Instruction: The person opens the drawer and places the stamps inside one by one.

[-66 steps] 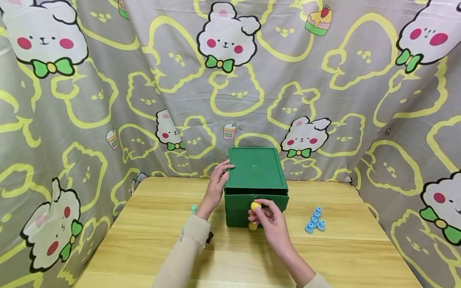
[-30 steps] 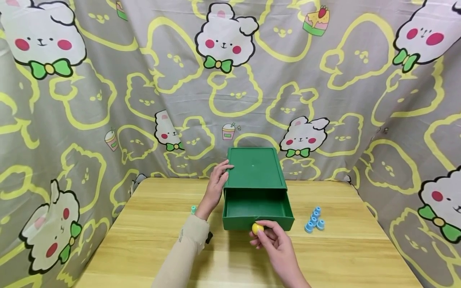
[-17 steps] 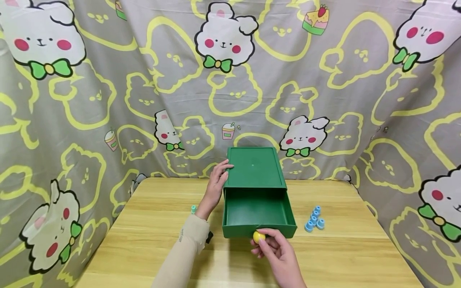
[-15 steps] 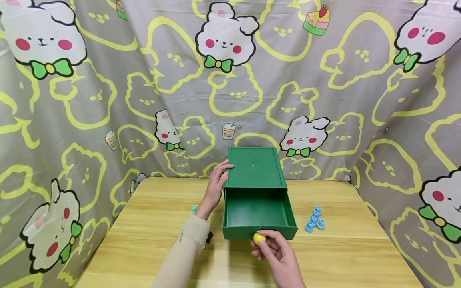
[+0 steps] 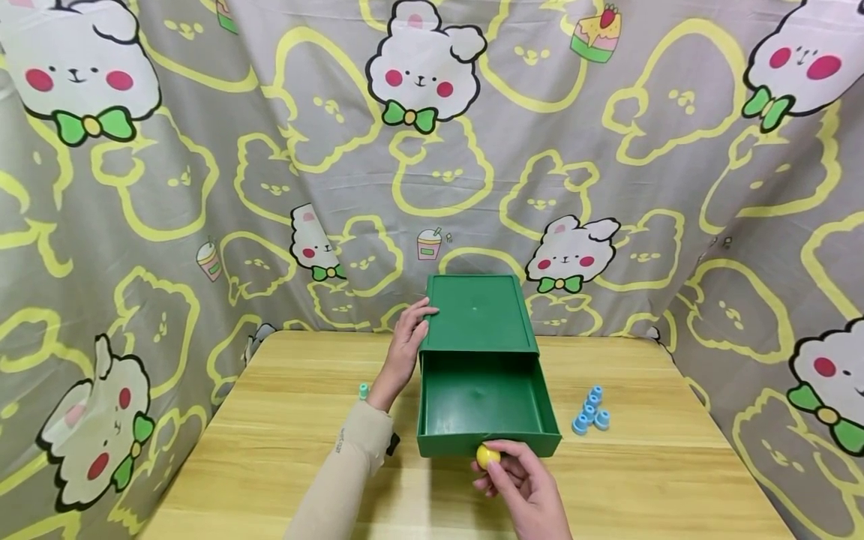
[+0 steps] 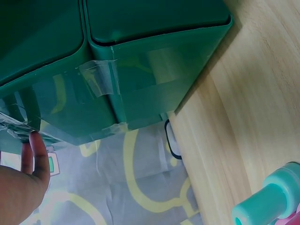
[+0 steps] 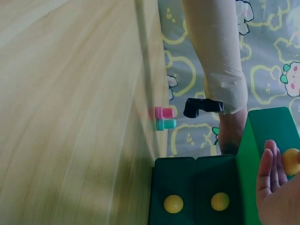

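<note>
You are pinching the yellow knob (image 5: pixel 487 455) with your right hand (image 5: pixel 523 487), and the top drawer (image 5: pixel 487 409) is standing pulled well out, empty; your left hand (image 5: pixel 405 349) is resting open-fingered against the green cabinet (image 5: pixel 478 311) at the tabletop's (image 5: pixel 270 450) rear.

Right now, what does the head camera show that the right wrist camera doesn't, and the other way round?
Only the head view shows the pulled-out drawer's bare inside, the blue caps on the table, and the left hand resting on the green cabinet's side. Only the right wrist view shows two shut lower drawers with yellow knobs and a pink cap beside the teal one. Both show the right hand pinching the open drawer's yellow knob.
</note>
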The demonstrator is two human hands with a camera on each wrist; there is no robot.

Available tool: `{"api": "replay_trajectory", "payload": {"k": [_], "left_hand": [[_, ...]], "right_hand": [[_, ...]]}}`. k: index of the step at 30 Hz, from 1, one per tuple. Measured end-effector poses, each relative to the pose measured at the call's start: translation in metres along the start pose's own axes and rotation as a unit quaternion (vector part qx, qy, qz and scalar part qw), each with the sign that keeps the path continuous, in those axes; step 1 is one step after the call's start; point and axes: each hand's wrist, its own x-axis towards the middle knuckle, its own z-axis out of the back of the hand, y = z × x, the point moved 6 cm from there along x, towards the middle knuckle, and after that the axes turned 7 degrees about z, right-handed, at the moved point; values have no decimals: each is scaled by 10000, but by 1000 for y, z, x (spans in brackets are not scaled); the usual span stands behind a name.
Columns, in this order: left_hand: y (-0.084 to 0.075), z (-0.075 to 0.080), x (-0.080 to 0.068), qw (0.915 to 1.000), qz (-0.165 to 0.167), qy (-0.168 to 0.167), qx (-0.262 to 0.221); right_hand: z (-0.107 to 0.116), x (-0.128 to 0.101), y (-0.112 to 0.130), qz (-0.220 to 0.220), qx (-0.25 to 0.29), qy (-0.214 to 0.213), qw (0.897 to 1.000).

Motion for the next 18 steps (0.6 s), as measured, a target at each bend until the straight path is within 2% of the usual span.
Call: {"api": "replay_trajectory", "payload": {"k": [7,18], "left_hand": [[-1,1,1,10000,-67,-50,-10],[-1,0,0,9999,-50,-48,-81]], "right_hand": [[-1,-1,0,-9,37,95,9999],[-3,-4,1,205,29,165,9996]]}}
